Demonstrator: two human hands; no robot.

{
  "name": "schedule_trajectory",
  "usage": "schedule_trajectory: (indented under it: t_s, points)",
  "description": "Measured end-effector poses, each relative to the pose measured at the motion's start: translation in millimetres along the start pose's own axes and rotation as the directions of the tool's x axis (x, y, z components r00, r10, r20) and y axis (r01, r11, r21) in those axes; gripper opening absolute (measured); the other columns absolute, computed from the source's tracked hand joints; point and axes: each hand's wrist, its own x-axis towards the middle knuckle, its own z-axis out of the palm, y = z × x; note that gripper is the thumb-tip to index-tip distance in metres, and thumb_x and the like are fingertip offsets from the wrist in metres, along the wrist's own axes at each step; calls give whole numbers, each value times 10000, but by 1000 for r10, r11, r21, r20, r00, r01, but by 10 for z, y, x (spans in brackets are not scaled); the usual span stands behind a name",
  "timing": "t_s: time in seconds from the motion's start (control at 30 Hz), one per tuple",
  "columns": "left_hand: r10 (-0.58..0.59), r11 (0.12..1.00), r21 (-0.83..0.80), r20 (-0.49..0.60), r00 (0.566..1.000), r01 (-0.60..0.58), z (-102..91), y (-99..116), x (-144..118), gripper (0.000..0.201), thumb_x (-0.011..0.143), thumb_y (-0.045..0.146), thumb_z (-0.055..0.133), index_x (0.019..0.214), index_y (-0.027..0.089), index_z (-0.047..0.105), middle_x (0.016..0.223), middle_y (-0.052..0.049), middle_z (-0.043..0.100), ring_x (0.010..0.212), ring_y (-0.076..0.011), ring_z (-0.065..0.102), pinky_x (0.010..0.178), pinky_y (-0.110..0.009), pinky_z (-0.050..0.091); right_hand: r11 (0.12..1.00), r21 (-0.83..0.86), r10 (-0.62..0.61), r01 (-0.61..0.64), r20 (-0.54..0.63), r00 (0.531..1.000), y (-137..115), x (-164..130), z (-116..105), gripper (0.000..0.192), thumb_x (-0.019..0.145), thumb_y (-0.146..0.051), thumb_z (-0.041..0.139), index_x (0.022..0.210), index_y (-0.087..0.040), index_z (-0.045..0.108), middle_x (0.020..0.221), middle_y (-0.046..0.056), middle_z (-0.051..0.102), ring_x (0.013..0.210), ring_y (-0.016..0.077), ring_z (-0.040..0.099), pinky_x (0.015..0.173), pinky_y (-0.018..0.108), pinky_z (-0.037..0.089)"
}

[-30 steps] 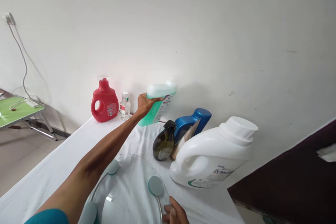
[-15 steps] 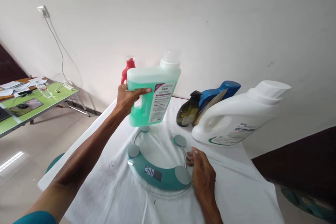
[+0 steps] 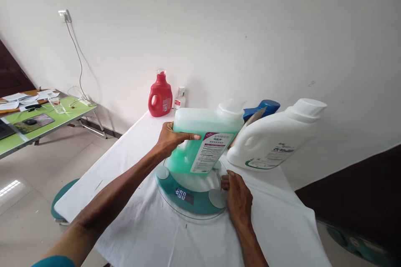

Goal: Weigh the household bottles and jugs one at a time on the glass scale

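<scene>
My left hand [image 3: 171, 141] is closed round the handle of a translucent jug of green liquid [image 3: 188, 160], thumb stretched across its front. The jug has a white cap and a printed label, and leans slightly right over a round glass bathroom scale [image 3: 200, 204]. Its base covers the far part of the scale; I cannot tell whether it touches the glass. The scale's display [image 3: 184, 195] shows zeros. At the scale's right edge, my right hand [image 3: 239, 198] has its fingers curled against the glass rim, holding it.
A large white detergent bottle [image 3: 269, 146] stands right of the jug, with a blue bottle [image 3: 265, 107] partly hidden behind. A red bottle [image 3: 161, 98] and a small clear bottle [image 3: 180, 99] stand by the wall. White cloth [image 3: 150, 233] covers the table. A green table [image 3: 69, 106] is far left.
The jug in my left hand has come down and to the right, lower over the scale. The view has shifted, uncovering the red and clear bottles. My right hand stays at the scale's rim.
</scene>
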Motion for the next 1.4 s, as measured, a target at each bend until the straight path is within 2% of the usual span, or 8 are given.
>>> schedule_trajectory:
  t_s: [0.33,0.53,0.6,0.67,0.77,0.93,1.07,1.4]
  points:
    - [19,998,52,61,998,-22,-48,-62,40,522,450,472,1073,688,141,747,651,-27,663,663,-186,636,609,-307,513,999,2,38,-38,9,999,-39,-11,-10,664,900,-845,472,967,-224,697,959,115,798,828,267,721,811,388,571]
    - [157,970,150,215,964,-191,-440,-165,111,711,559,657,993,1019,159,780,1001,-89,769,969,-262,703,866,-359,561,999,-42,17,-17,-2,1000,29,35,2,740,871,-855,477,1093,-198,737,1001,131,810,841,281,735,822,411,583]
    - [176,960,201,117,977,-196,-630,-348,132,695,707,794,839,997,169,750,1048,-103,756,992,-253,687,895,-366,546,999,-40,9,-10,-5,1000,59,50,18,743,873,-851,476,1108,-197,741,983,129,809,827,285,735,824,426,584]
    - [158,957,257,-75,985,-134,-805,-597,134,707,842,873,626,925,176,706,1022,-109,737,935,-229,667,863,-365,538,1000,-27,12,-12,-15,1000,75,58,33,724,864,-849,483,1069,-203,737,944,123,802,790,281,730,811,433,585]
    - [112,959,281,-261,959,-36,-994,-969,106,759,896,918,448,838,187,645,943,-107,705,843,-207,642,802,-358,535,1000,-21,13,-14,-21,1000,69,58,45,687,855,-836,496,1029,-212,726,919,116,796,749,269,720,790,430,586]
    - [97,940,339,-196,976,-26,-1094,-1243,64,794,888,955,428,802,193,636,826,-78,659,773,-203,609,777,-361,526,1000,-22,15,-16,-29,999,41,53,52,684,860,-822,510,1075,-210,727,919,109,798,786,279,738,780,425,596]
    - [134,910,411,-166,977,-55,-1093,-1253,66,769,924,930,415,806,201,632,831,-71,663,772,-198,594,786,-355,519,1000,-19,16,-17,-21,1000,35,51,58,709,852,-852,501,1057,-211,722,932,118,798,790,282,736,767,430,595]
    - [123,901,431,-165,979,-40,-1083,-1218,44,750,939,907,417,796,202,628,836,-67,657,764,-189,571,786,-343,499,997,-71,16,-17,-12,1000,29,39,55,713,886,-860,443,1056,-220,708,972,132,788,759,271,711,791,450,582]
